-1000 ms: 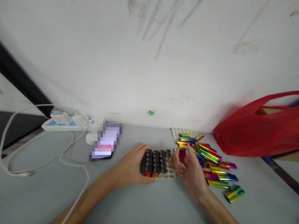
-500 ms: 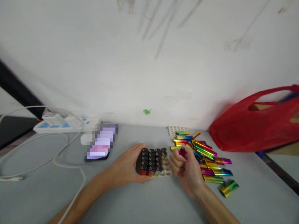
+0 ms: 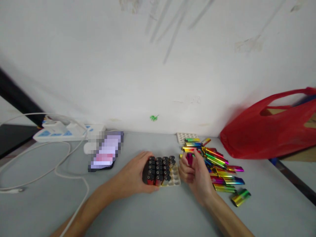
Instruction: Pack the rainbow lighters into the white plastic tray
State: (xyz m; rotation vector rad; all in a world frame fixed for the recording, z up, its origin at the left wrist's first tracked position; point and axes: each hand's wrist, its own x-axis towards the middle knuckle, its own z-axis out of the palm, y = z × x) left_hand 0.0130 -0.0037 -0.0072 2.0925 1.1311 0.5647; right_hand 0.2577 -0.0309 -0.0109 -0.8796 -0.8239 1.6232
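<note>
A cream slotted tray (image 3: pixel 174 180) lies on the grey table, with several black-topped lighters (image 3: pixel 160 167) standing in its left rows. My left hand (image 3: pixel 134 177) is closed around the tray's left side. Just right of the tray, my right hand (image 3: pixel 195 174) is closed on a red lighter (image 3: pixel 190 158) held upright. A heap of shiny rainbow-coloured lighters (image 3: pixel 217 164) lies on the table behind and to the right of that hand.
A second cream tray (image 3: pixel 184 136) sits by the wall behind the heap. A red plastic bag (image 3: pixel 269 131) fills the right. A phone (image 3: pixel 106 151), a white power strip (image 3: pixel 66 132) and a looping white cable (image 3: pixel 61 164) lie at the left.
Both hands stay where they are on the tray and the red lighter; the right hand has turned the lighter slightly. The camera has shifted a little, so everything has slid left.
</note>
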